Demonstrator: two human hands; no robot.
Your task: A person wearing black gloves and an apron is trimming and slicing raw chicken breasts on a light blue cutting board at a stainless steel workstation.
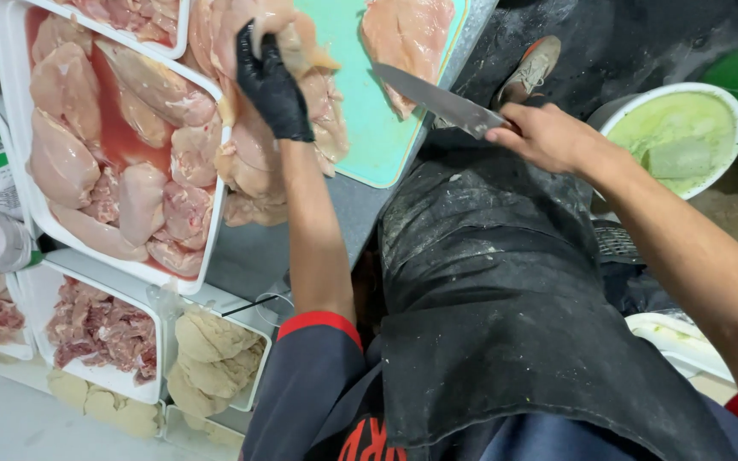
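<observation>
while the knife (437,101) is gripped by the bare right hand (548,135), soft, slippery raw chicken (254,145) is pinched at its thick top by the gloved left hand (271,85).

Brightness: even, bright overhead light across my work area.
Glare: wet sheen on the raw chicken in the white tray (208,256) and along the knife blade (437,100).
Shadows: soft, short; darkest over my black apron (506,324) and the floor beyond.
Focus: centre sharp; lower-left corner slightly soft.
Distortion: wide-angle stretch at frame edges.
</observation>
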